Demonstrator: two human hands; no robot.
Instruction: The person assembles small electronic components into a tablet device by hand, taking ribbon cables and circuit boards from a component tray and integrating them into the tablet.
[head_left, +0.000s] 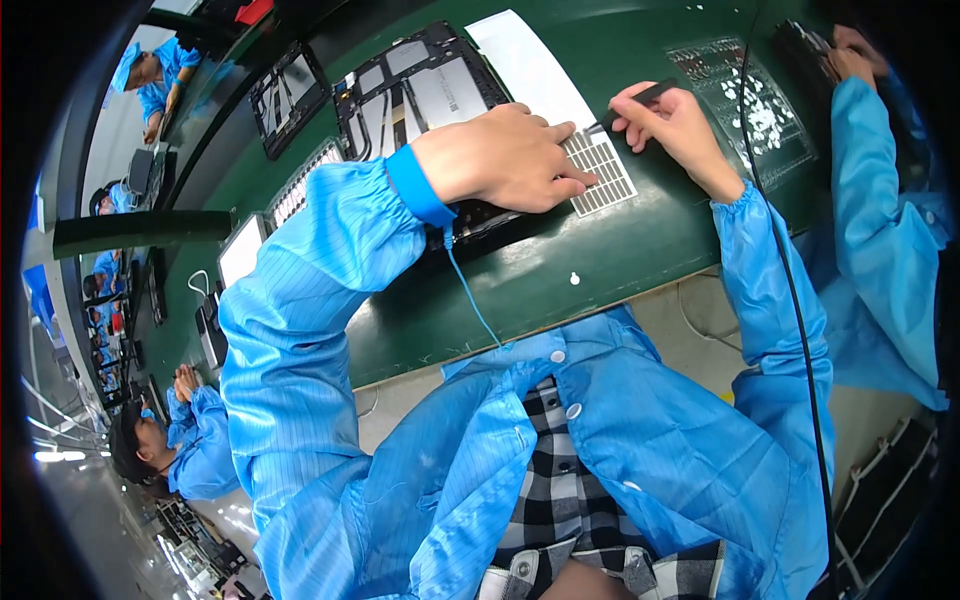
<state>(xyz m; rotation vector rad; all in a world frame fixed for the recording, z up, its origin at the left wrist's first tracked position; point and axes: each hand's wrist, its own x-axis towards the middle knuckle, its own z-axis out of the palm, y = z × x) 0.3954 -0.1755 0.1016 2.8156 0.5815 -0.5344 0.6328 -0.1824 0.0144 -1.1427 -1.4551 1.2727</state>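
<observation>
A dark green tabletop (640, 250) runs far to the left, where other workers in blue coats (200, 450) sit along a glossy, brightly lit floor (100, 510).

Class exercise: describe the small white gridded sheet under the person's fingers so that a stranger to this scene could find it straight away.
Start at the green worktable. The left hand rests on it with fingertips on a small white gridded sheet, just right of the opened black tablet. Unlike the plain white paper behind it, it is ruled into rows of tiny cells.

Bright, sharp centre; dark warped rim
</observation>
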